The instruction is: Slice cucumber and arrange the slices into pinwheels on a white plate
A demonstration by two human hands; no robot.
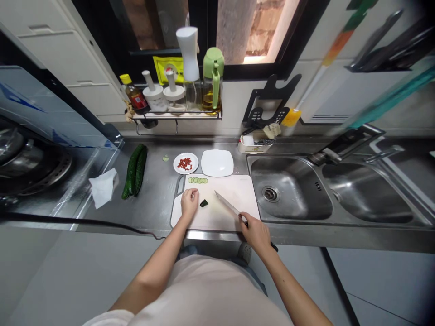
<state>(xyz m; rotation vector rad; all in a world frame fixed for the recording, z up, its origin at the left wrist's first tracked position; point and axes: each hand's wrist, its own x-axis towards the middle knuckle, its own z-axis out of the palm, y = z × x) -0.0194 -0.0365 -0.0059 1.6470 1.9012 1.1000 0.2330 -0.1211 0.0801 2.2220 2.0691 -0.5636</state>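
On the white cutting board [224, 222], several pale cucumber slices [197, 180] lie in an overlapping row near the back left. A small dark green cucumber piece [204, 203] rests at the middle left. My left hand [189, 204] is over the board's left side, just left of that piece, with its fingers curled together; whatever they may hold is too small to make out. My right hand [255, 233] grips the handle of a knife [228, 203], whose blade points up and left across the board.
Behind the board are a plate of red pieces [176, 163] and an empty white plate [217, 163]. Whole cucumbers [135, 172] and a white tissue [103, 187] lie left. The double sink [288, 190] is right. A bottle rack [176, 116] hangs behind.
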